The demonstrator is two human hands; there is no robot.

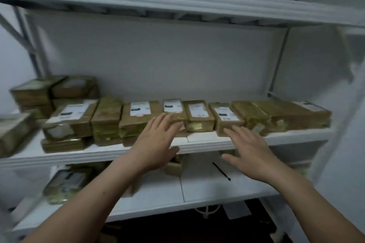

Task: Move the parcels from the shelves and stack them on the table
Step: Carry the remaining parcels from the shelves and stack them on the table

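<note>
Two hands (156,140), three shelves (197,141), one pen (221,171), over a dozen parcels (199,114)

Both arms reach forward and upward, bare from elbow to wrist. The left forearm (92,195) rises from the lower left, the right forearm (310,201) from the lower right, and they converge toward the middle. The left hand (156,140) is held palm down, fingers straight and slightly spread, thumb out to the right. The right hand (250,150) mirrors it, palm down, fingers straight and fanned, thumb pointing left. The hands are apart, and neither grips anything.
</note>
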